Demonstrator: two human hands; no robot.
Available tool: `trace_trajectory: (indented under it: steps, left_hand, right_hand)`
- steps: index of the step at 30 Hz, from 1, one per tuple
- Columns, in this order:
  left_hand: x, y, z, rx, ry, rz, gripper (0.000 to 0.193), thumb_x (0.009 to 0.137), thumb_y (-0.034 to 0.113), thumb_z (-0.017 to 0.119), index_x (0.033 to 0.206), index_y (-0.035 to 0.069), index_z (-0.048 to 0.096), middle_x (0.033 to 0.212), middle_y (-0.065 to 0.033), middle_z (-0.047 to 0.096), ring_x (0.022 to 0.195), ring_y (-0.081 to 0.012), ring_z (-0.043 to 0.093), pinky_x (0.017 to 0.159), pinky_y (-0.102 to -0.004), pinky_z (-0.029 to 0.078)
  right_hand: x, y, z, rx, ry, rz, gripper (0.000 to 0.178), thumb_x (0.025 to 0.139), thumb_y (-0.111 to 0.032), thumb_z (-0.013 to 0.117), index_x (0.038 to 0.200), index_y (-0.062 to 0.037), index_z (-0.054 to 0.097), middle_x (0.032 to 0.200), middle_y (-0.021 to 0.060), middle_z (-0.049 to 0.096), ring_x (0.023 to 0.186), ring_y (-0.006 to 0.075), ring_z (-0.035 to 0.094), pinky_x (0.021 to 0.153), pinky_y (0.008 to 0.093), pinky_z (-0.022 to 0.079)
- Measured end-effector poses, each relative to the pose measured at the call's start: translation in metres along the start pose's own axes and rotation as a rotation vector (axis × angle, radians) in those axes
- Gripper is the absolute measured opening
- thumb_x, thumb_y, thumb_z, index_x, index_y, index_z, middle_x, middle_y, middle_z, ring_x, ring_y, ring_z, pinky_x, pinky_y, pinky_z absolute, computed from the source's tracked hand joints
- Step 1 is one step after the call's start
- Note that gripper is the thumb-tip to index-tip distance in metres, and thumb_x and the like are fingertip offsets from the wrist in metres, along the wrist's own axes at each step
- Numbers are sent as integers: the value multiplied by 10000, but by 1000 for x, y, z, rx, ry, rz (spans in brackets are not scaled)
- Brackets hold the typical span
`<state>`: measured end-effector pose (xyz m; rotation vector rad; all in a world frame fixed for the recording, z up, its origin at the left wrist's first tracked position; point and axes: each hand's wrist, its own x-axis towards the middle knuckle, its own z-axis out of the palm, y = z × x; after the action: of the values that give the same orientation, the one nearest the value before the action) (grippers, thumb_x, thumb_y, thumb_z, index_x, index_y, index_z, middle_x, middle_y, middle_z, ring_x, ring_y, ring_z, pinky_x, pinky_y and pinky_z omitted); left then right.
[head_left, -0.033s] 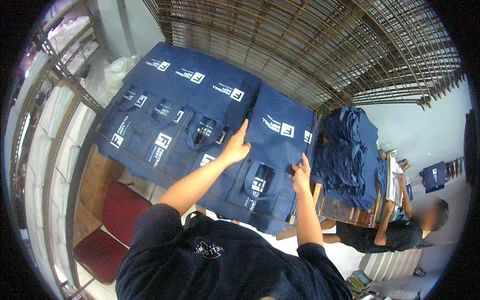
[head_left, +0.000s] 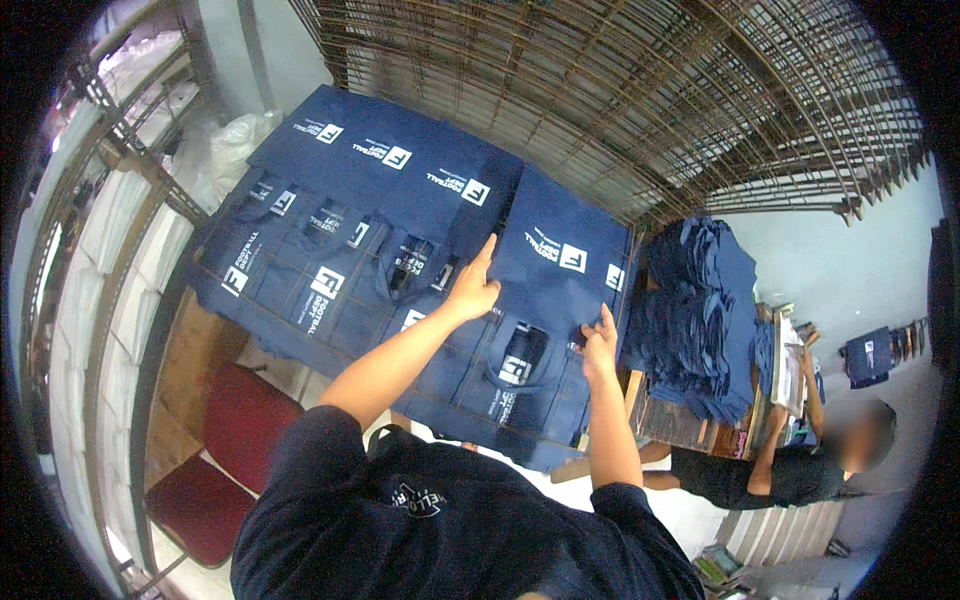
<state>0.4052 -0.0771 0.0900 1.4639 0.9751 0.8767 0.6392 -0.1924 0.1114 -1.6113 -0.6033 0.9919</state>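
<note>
Navy T-shirts [head_left: 410,125] with white prints lie in rows across a wide wire drying rack in front of me. My left hand [head_left: 475,285] rests over the middle of them, index finger stretched toward the gap between two shirts and the other fingers loosely bent. Toward the right end, my right hand [head_left: 600,345] is over another navy shirt [head_left: 545,235], near its right side. Its index finger points away from me, and the remaining fingers are apart and partly bent. Neither hand visibly grips cloth, though the undersides of the fingers are hidden.
Rusty wire racks [head_left: 600,90] are raised at the back. A tall pile of navy garments [head_left: 695,310] stands right on a wooden table [head_left: 680,425]. Another person [head_left: 760,475] works beyond it. Dark red chairs [head_left: 250,425] are at the lower left, near a white plastic bag [head_left: 240,145].
</note>
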Motion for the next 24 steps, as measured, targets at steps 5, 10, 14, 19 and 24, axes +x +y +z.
trace_trajectory:
  steps: [5, 10, 14, 19, 24]
  left_hand:
    - [38, 0, -19, 148, 214, 37, 811, 735, -23, 546, 1419, 135, 141, 1319, -224, 407, 1045, -315, 556, 826, -338, 465]
    - [-37, 7, -44, 103, 364, 114, 756, 743, 30, 598, 1395, 115, 227, 1223, -159, 504, 945, -234, 587, 710, -322, 495]
    - [-142, -16, -73, 147, 454, 73, 678, 735, -3, 597, 1349, 97, 328, 1098, -108, 563, 885, -194, 588, 736, -296, 478]
    - [-254, -47, -78, 181, 619, -148, 622, 756, 42, 604, 1327, 100, 362, 997, -103, 577, 796, -166, 578, 613, -270, 484]
    - [-302, -62, -74, 279, 658, -308, 592, 756, 64, 606, 1306, 93, 388, 962, -117, 606, 745, -174, 589, 549, -275, 476]
  right_hand:
    - [78, 31, 31, 7, 25, 11, 640, 778, 32, 473, 1362, -178, 315, 977, 34, 524, 660, 134, 505, 481, 263, 423]
    - [136, 62, 33, -28, 63, 146, 668, 785, 14, 469, 1393, -175, 267, 816, 9, 454, 630, 117, 478, 475, 279, 450]
    - [136, 50, 42, -160, 49, 141, 673, 765, 18, 454, 1393, -131, 266, 790, 22, 467, 587, 123, 471, 481, 270, 462]
    - [140, 58, 35, -116, 13, 199, 631, 786, 9, 455, 1374, -166, 309, 997, 37, 507, 725, 138, 485, 538, 287, 438]
    - [132, 50, 39, -114, 2, 206, 626, 790, 13, 456, 1375, -157, 311, 1101, 36, 504, 795, 148, 488, 583, 306, 435]
